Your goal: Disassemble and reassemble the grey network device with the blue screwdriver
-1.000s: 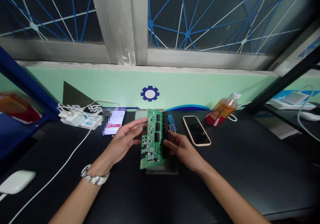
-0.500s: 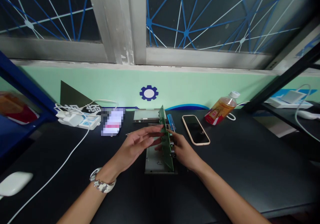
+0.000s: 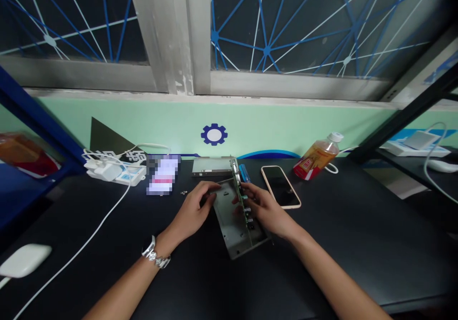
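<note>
A green circuit board (image 3: 243,196) stands on edge over a grey metal tray (image 3: 229,224), its connectors facing right. My right hand (image 3: 266,210) grips the board from the right side, fingers wrapped round it. My left hand (image 3: 196,205) is at the tray's upper left edge, thumb and fingers curved round that edge. The tray lies turned at an angle on the black table. Behind it is a flat metal case (image 3: 211,166), and a blue tool (image 3: 244,173) lies just behind the board, partly hidden. Small screws (image 3: 183,192) lie left of the tray.
A phone (image 3: 281,186) lies on the right, near a tilted drink bottle (image 3: 317,155). On the left are a lit, blurred phone (image 3: 163,174), a white power strip (image 3: 130,173) and a cable running to the front. A white object (image 3: 25,260) sits at far left.
The board has tipped so less of its green face shows. My left hand has moved from the board down to the tray edge, and the tray has turned at an angle.
</note>
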`<control>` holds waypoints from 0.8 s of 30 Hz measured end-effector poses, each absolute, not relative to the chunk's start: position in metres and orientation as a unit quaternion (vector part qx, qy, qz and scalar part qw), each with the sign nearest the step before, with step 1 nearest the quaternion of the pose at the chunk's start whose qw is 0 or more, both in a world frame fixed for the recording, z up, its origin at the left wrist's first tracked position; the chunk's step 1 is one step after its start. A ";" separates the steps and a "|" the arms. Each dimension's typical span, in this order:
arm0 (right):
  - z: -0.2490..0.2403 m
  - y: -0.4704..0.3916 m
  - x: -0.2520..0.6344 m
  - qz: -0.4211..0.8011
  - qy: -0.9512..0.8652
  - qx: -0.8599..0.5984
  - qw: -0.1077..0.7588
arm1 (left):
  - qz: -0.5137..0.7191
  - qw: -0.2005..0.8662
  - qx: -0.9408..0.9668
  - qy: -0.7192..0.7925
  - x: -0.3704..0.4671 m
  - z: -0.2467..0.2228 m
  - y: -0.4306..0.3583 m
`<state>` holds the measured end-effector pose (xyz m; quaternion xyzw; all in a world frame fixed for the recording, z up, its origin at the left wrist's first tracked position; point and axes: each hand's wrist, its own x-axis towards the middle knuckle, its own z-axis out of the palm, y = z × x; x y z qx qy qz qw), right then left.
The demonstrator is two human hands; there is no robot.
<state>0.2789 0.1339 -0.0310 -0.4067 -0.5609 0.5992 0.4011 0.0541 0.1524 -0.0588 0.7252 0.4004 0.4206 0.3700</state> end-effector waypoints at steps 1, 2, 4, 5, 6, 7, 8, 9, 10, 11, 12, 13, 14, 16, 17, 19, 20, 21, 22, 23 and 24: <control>-0.030 0.134 0.279 0.604 -0.557 -0.403 0.404 | 0.426 0.389 0.713 0.400 0.056 -0.056 0.150; -0.031 0.134 0.279 0.610 -0.552 -0.396 0.407 | 0.430 0.414 0.697 0.398 0.057 -0.054 0.148; -0.033 0.133 0.276 0.627 -0.539 -0.379 0.415 | 0.437 0.484 0.653 0.384 0.061 -0.048 0.144; -0.034 0.132 0.274 0.636 -0.530 -0.372 0.420 | 0.439 0.523 0.628 0.372 0.063 -0.046 0.142; -0.036 0.131 0.272 0.642 -0.521 -0.369 0.425 | 0.441 0.559 0.604 0.359 0.064 -0.044 0.140; -0.038 0.130 0.269 0.643 -0.513 -0.371 0.431 | 0.442 0.589 0.581 0.346 0.066 -0.042 0.138; -0.039 0.129 0.266 0.640 -0.507 -0.378 0.436 | 0.444 0.613 0.562 0.335 0.068 -0.041 0.136; -0.039 0.128 0.264 0.636 -0.503 -0.386 0.440 | 0.445 0.630 0.545 0.327 0.070 -0.039 0.135; -0.039 0.127 0.261 0.633 -0.499 -0.392 0.442 | 0.445 0.645 0.531 0.323 0.071 -0.038 0.133; -0.039 0.126 0.258 0.634 -0.495 -0.395 0.443 | 0.444 0.658 0.518 0.320 0.072 -0.037 0.132; -0.039 0.125 0.256 0.638 -0.491 -0.395 0.443 | 0.442 0.671 0.504 0.318 0.073 -0.037 0.132; -0.038 0.125 0.254 0.642 -0.486 -0.394 0.443 | 0.439 0.686 0.489 0.314 0.073 -0.037 0.131; -0.038 0.124 0.251 0.643 -0.482 -0.393 0.447 | 0.436 0.700 0.474 0.308 0.074 -0.037 0.131; -0.040 0.123 0.248 0.628 -0.479 -0.399 0.466 | 0.431 0.726 0.449 0.292 0.075 -0.039 0.131; -0.041 0.123 0.247 0.620 -0.475 -0.404 0.477 | 0.430 0.735 0.439 0.288 0.075 -0.040 0.131; -0.042 0.124 0.246 0.613 -0.460 -0.413 0.492 | 0.428 0.745 0.421 0.289 0.076 -0.043 0.132; -0.043 0.124 0.246 0.618 -0.451 -0.415 0.492 | 0.428 0.747 0.413 0.295 0.076 -0.044 0.133; -0.042 0.124 0.247 0.627 -0.445 -0.416 0.487 | 0.429 0.748 0.407 0.302 0.076 -0.045 0.134; -0.040 0.124 0.248 0.633 -0.444 -0.415 0.479 | 0.431 0.746 0.403 0.307 0.076 -0.046 0.135; -0.038 0.124 0.250 0.638 -0.449 -0.415 0.469 | 0.435 0.745 0.400 0.310 0.076 -0.046 0.135; -0.035 0.124 0.252 0.642 -0.454 -0.415 0.458 | 0.437 0.743 0.400 0.311 0.075 -0.047 0.136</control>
